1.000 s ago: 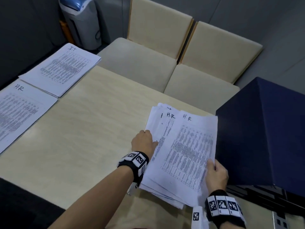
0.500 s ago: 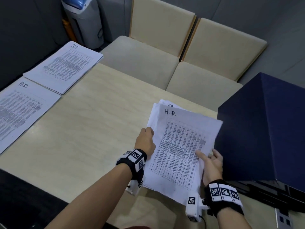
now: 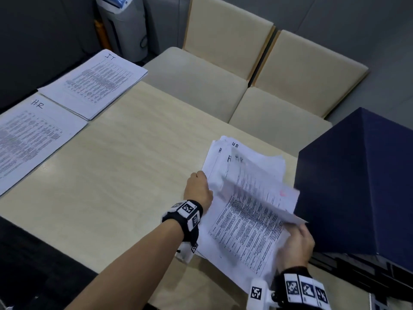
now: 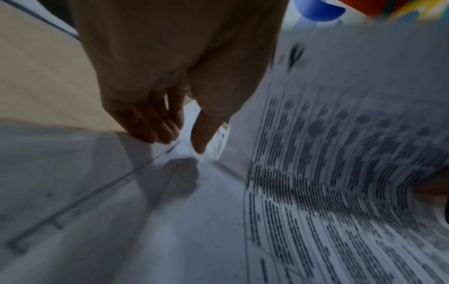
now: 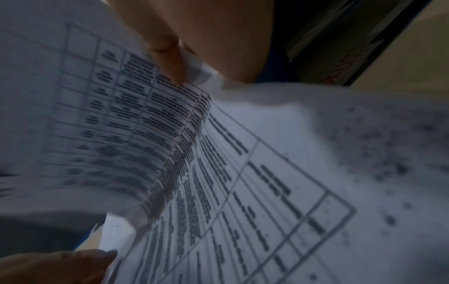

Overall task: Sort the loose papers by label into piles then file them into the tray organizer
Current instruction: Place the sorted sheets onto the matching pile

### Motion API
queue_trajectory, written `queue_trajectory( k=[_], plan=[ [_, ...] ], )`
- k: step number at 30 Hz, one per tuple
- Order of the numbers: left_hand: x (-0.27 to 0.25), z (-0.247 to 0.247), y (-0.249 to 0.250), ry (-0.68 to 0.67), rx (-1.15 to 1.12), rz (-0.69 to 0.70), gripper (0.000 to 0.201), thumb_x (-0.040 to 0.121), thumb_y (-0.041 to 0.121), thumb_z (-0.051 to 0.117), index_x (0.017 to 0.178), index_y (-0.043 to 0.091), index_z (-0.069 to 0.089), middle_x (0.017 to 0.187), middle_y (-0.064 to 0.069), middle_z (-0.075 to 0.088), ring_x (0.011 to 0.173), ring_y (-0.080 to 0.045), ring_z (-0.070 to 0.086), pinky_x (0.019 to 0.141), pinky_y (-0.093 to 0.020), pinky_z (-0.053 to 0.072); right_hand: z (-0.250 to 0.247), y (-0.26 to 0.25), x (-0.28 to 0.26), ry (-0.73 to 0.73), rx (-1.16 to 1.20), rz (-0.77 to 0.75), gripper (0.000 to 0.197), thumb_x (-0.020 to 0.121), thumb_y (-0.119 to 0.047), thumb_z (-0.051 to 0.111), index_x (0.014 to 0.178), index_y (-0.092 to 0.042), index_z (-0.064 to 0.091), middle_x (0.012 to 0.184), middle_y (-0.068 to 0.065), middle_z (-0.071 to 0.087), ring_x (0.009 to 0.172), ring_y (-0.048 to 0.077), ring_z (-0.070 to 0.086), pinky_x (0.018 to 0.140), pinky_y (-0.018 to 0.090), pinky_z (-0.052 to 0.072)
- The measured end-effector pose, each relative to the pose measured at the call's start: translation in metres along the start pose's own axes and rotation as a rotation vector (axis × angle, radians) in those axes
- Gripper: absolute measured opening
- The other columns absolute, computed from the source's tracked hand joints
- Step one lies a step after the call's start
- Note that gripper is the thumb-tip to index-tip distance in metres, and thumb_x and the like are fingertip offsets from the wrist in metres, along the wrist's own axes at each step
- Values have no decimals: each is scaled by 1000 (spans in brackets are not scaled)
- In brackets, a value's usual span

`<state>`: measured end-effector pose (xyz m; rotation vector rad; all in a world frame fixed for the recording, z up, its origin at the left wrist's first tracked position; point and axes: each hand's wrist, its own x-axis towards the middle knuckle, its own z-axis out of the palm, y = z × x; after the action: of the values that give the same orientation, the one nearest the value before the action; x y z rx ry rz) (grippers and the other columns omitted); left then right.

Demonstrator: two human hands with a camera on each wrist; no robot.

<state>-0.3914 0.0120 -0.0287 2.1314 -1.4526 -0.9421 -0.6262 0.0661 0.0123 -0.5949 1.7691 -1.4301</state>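
Note:
A loose stack of printed papers [image 3: 243, 231] lies on the table's right side, with "HR" written on the top corners that show. My left hand [image 3: 199, 189] holds the stack's left edge, thumb [image 4: 201, 134] on top and fingers [image 4: 155, 124] at the edge. My right hand [image 3: 295, 229] pinches the near right corner of the top sheet [image 3: 263, 193], which is lifted and curled above the stack. In the right wrist view the thumb [image 5: 170, 63] presses on that curled sheet [image 5: 121, 124]. Sorted piles marked HR [image 3: 31, 139] and IT [image 3: 96, 83] lie at the far left.
A dark blue box [image 3: 362, 186] stands right beside the stack, with black tray edges [image 3: 380, 271] under it. Two beige chairs [image 3: 223, 63] sit beyond the table's far edge. A grey bin [image 3: 125, 23] stands at the back left. Bare tabletop [image 3: 125, 171] lies between the piles.
The top sheet lay flat on the stack half a second ago. My right hand has now raised its near right corner, so the sheet curls up. The left hand has stayed at the stack's left edge.

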Motion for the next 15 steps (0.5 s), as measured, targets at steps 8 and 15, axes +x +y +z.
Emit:
queue_trajectory(
  k=[8, 15],
  plan=[
    [0, 5, 10, -54, 190, -11, 16, 94, 25, 57, 83, 14, 55, 88, -7, 61, 81, -27, 63, 68, -36, 54, -19, 16, -6, -98, -49, 161, 23, 88, 14, 58, 91, -6, 69, 102, 16, 70, 107, 34, 63, 102, 45, 48],
    [-6, -29, -20, 111, -314, 56, 23, 94, 24, 63, 74, 12, 63, 68, -10, 65, 57, -24, 53, 57, -39, 50, -13, 13, 2, -247, -11, 153, 26, 77, 26, 55, 96, 8, 60, 79, 13, 64, 79, 26, 60, 62, 25, 53]
  ],
)
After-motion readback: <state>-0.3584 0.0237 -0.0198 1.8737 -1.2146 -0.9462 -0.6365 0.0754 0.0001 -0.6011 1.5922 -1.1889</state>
